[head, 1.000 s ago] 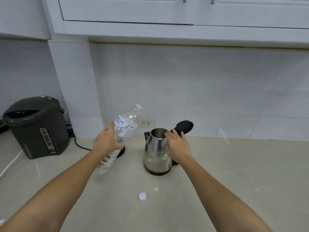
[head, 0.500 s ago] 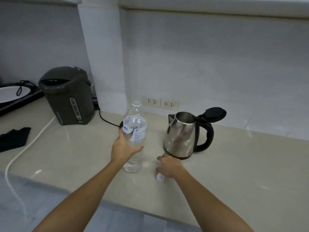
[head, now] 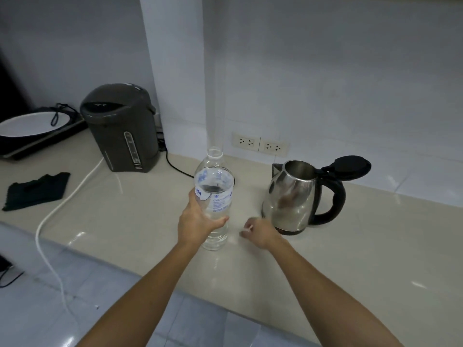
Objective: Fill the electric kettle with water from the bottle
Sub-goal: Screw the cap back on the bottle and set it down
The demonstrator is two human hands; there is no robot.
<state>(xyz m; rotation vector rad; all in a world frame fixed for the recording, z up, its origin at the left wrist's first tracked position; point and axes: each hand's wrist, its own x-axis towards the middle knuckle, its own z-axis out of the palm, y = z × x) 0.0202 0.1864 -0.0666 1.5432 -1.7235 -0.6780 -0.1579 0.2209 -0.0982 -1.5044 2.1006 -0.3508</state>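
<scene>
Place: a home kitchen, most likely.
Surface: beige stone countertop (head: 350, 246) against a white tiled wall (head: 350, 83).
Appliances: dark hot-water dispenser (head: 120, 128) far left; steel electric kettle (head: 290, 196) at right.
Power: double wall socket (head: 259, 144) behind.
Far left: possibly an induction hob (head: 30, 136), partly cropped.

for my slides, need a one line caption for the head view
Left hand holds the uncapped bottle upright on the counter beside the open kettle.
</scene>
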